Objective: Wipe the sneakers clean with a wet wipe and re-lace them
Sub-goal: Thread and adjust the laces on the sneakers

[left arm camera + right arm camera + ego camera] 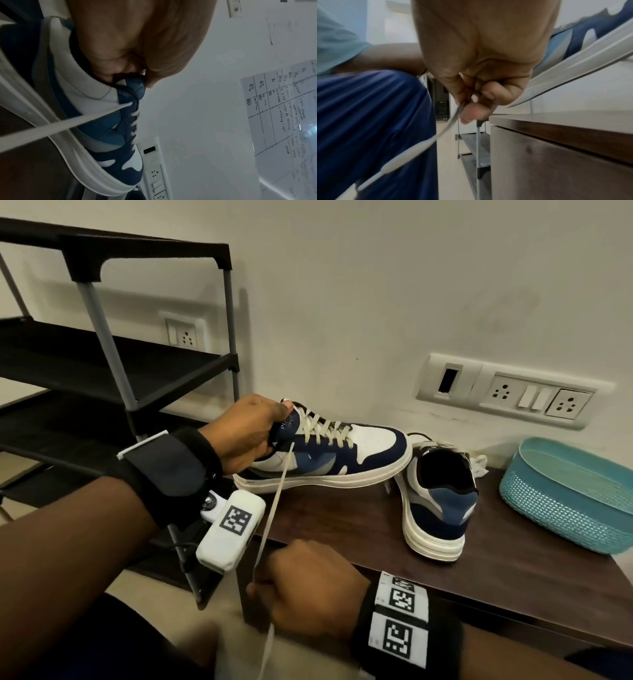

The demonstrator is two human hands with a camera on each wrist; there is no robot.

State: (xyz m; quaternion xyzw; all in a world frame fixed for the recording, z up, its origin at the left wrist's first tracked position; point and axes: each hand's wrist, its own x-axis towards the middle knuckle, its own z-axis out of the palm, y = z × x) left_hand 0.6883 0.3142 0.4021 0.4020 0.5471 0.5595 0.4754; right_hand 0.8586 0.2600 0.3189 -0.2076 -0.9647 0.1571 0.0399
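Observation:
A white and navy sneaker (342, 455) is held above the dark wooden table (342, 525), toe pointing right. My left hand (250, 433) grips its heel collar and tongue (137, 86). Cream laces cross its eyelets. One cream lace (277, 494) runs taut from the top eyelet down to my right hand (305, 587), which pinches it near the table's front edge (465, 108). The lace's loose end (406, 155) trails below that fist. A second matching sneaker (438, 501) stands on the table, heel toward me.
A teal mesh basket (565, 498) sits at the table's right. A black shoe rack (113, 364) stands to the left. Socket panels (507, 395) line the wall behind the table. My blue-trousered knee (368, 121) is below the right hand.

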